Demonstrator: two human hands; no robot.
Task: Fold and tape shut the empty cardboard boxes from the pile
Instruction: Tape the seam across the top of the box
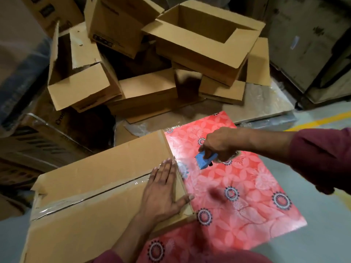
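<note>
Closed cardboard box (pixel 91 186) lies nearest, clear tape along its seam, its right end on a red floral mat (pixel 237 196). Left hand (pixel 163 194) presses flat on that end — fingers straight and spread. Right hand (pixel 218 143), just past the box's end, grips a blue tape dispenser (pixel 204 160) — fingers curled round it. Pile of open boxes (pixel 199 38) sits behind the box.

The person has 2 bare hands with no gloves, rings or watch. The left hand (pixel 163 192) comes out of a dark maroon sleeve (pixel 108 258), seen only at the bottom edge. The right hand (pixel 218 144) has a bare forearm, and its maroon sleeve (pixel 321 158) is pushed up toward the elbow, loose, with soft folds in the cloth. Fingernails look short and plain.
</note>
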